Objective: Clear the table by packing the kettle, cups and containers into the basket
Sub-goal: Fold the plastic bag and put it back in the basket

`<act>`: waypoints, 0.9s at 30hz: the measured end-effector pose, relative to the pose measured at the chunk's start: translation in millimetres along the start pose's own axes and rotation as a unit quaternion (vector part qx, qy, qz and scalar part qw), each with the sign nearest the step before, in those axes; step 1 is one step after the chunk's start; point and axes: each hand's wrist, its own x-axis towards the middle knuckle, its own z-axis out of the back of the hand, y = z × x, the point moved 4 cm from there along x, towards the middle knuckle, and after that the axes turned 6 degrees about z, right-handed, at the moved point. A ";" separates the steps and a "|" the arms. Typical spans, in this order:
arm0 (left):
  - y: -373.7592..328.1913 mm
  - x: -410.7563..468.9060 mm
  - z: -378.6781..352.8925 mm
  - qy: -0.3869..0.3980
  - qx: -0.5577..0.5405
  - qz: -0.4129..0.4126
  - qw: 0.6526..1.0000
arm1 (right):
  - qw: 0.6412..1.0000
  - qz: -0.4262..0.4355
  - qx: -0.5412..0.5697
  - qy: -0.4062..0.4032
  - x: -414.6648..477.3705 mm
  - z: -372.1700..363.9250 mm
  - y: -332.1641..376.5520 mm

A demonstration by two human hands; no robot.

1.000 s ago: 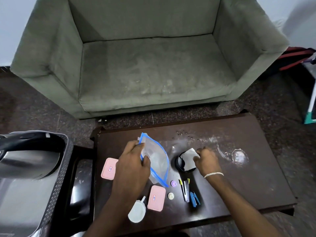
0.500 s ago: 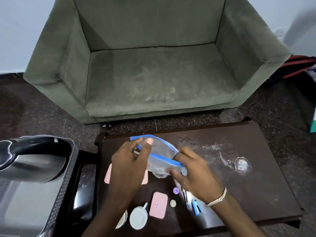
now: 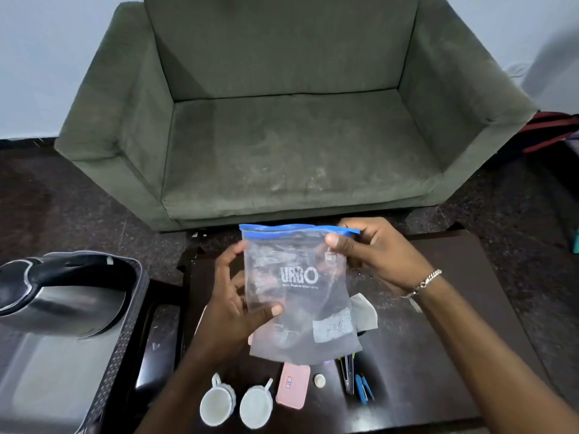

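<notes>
- A clear zip bag [image 3: 300,292] with a blue seal strip is held upright in the air above the dark wooden table [image 3: 438,339]. A second ago it lay flat on the table under the left hand alone; it has since been lifted and turned to face the camera.
- The left hand [image 3: 233,303] is clamped on the bag's lower edge at 9 o'clock, thumb in front, fingers behind.
- The right hand [image 3: 372,252] pinches the blue strip at the bag's 1 o'clock corner. It has left the black cup with white paper [image 3: 363,311], which now shows only partly behind the bag.
- Whether the seal is open or pressed closed cannot be told.
- At 6 o'clock of the bag, on the table's near edge, stand two white cups [image 3: 236,407] side by side; just beside them lies a pink container [image 3: 293,386], then a small round cap [image 3: 320,380] and blue pens [image 3: 357,383].
- At 9 o'clock, off the table, the grey basket [image 3: 125,324] already holds the steel kettle [image 3: 59,299].
- Judged from this, the bag is likely being readied for small items or for packing; cups and containers remain to clear.
</notes>
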 end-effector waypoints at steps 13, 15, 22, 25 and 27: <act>-16.4 6.6 0.2 0.022 0.043 -0.054 0.997 | 0.977 -0.076 0.090 -0.180 -10.1 3.5 -51.4; -13.7 8.2 1.4 0.015 0.008 -0.052 0.999 | 0.980 -0.068 0.128 -0.138 -20.4 -12.8 -61.8; -5.6 9.0 6.6 -0.004 0.026 -0.055 0.998 | 0.983 0.024 0.113 -0.143 -38.6 -36.2 -56.0; -5.4 8.1 7.1 -0.029 0.071 -0.057 0.995 | 0.985 0.033 0.062 -0.158 -41.9 -35.3 -52.6; -5.8 7.1 7.8 -0.049 0.088 -0.047 0.994 | 0.986 0.013 0.030 -0.165 -44.2 -31.6 -51.8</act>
